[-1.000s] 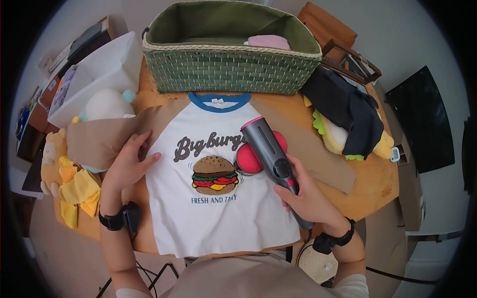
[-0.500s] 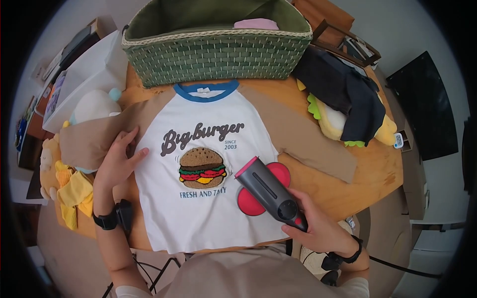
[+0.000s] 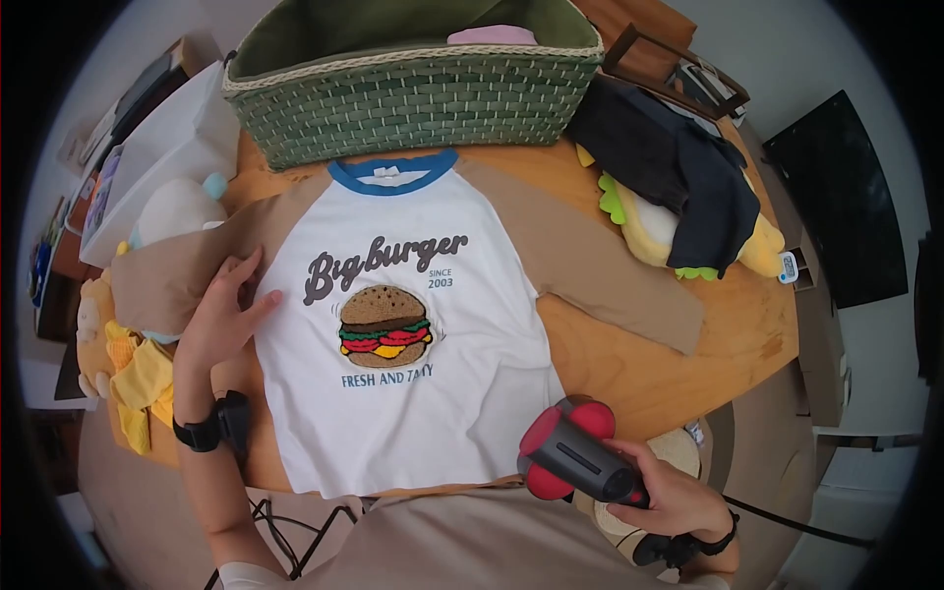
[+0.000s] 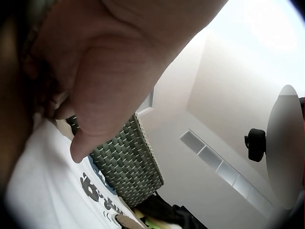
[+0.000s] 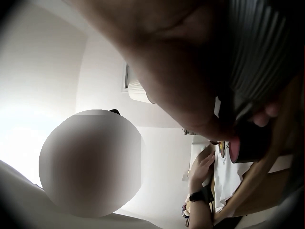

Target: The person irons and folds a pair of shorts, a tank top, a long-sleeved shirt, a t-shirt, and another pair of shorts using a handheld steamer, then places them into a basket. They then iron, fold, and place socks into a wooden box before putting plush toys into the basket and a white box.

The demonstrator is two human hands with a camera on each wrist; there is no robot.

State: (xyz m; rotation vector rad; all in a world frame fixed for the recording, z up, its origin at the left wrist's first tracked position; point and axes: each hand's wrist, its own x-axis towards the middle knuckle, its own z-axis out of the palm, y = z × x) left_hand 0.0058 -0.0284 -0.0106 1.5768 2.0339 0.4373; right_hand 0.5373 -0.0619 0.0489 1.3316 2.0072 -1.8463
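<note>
A white T-shirt (image 3: pixel 393 433) with tan sleeves, blue collar and a burger print lies spread on the table. My left hand (image 3: pixel 218 317) rests at its left sleeve (image 3: pixel 162 273), thumb apart from the fingers; in the left wrist view the thumb (image 4: pixel 88 143) points over the white cloth. At the lower right corner of the shirt, my right hand (image 3: pixel 672 494) grips a dark grey handheld appliance (image 3: pixel 580 454) with red round pads on both sides and a red end. The right wrist view shows its ribbed grey part (image 5: pixel 259 43) close up.
A green woven basket (image 3: pixel 413 108) with a pink cloth stands behind the shirt. White bin (image 3: pixel 162 147), plush toys (image 3: pixel 175 211) and yellow cloth (image 3: pixel 143 379) sit left. Black cloth (image 3: pixel 678 167) covers a yellow plush (image 3: pixel 644 221) on the right. A black cord (image 3: pixel 801 521) runs right.
My right hand has drawn the appliance from beside the burger print down and right, to the shirt's lower right corner. The left hand stays at the sleeve. The view has shifted slightly.
</note>
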